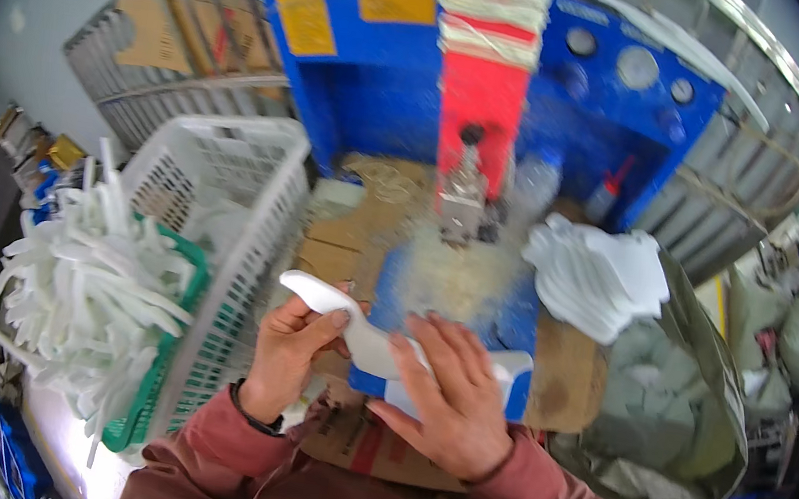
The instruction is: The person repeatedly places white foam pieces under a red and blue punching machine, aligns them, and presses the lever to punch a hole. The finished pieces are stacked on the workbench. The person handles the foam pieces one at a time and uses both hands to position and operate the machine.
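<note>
My left hand pinches the raised end of a long, curved white foam-like piece between thumb and fingers. From there the piece runs right, over the front of a blue plate, and passes partly under my right hand. That hand lies flat on top, fingers stretched out, and hides part of the white material. White material also shows at its right side, near the plate's edge. Beyond the plate stands the red arm of a machine, with a metal head above the far part of the plate.
A white plastic basket stands at the left, beside a green basket heaped with white strips. Stacked white pieces lie right of the plate, next to an open dark green sack. A blue housing with gauges rises behind.
</note>
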A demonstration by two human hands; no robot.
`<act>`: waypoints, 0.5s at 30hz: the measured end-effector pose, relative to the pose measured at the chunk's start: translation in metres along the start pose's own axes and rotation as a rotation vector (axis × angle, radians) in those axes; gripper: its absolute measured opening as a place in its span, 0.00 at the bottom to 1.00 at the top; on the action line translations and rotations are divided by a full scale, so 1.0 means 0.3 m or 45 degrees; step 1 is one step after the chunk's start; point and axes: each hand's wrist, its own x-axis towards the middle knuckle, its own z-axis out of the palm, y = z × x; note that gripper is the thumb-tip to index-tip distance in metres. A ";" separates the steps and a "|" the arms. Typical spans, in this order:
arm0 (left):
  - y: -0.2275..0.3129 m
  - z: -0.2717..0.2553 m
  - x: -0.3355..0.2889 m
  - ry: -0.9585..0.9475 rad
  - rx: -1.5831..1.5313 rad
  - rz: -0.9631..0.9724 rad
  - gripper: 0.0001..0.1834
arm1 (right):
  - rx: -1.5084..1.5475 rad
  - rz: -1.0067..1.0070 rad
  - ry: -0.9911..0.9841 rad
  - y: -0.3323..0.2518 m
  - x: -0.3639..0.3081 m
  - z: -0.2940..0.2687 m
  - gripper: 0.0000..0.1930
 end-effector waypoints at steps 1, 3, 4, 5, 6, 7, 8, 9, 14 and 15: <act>-0.060 0.032 -0.003 -0.020 -0.111 -0.070 0.19 | 0.024 0.052 -0.067 0.006 -0.024 0.035 0.40; -0.145 0.065 -0.005 -0.051 -0.301 -0.185 0.18 | 0.037 0.130 -0.141 0.031 -0.066 0.064 0.37; -0.181 0.072 -0.010 -0.067 -0.379 -0.244 0.18 | 0.029 0.168 -0.153 0.040 -0.090 0.071 0.37; -0.214 0.071 -0.018 -0.093 -0.483 -0.290 0.17 | 0.021 0.205 -0.163 0.047 -0.113 0.079 0.36; -0.240 0.063 -0.026 -0.113 -0.520 -0.338 0.17 | 0.001 0.221 -0.213 0.050 -0.135 0.083 0.36; -0.266 0.054 -0.035 -0.097 -0.498 -0.426 0.17 | -0.019 0.211 -0.252 0.055 -0.159 0.082 0.36; -0.287 0.041 -0.046 -0.091 -0.503 -0.498 0.17 | -0.034 0.199 -0.290 0.059 -0.179 0.081 0.36; -0.305 0.027 -0.056 -0.048 -0.485 -0.604 0.17 | -0.046 0.193 -0.338 0.059 -0.196 0.087 0.37; -0.353 0.002 -0.080 -0.018 -0.581 -0.696 0.16 | -0.034 0.234 -0.384 0.051 -0.231 0.132 0.39; -0.362 0.005 -0.084 -0.023 -0.603 -0.707 0.15 | -0.009 0.239 -0.386 0.057 -0.234 0.134 0.40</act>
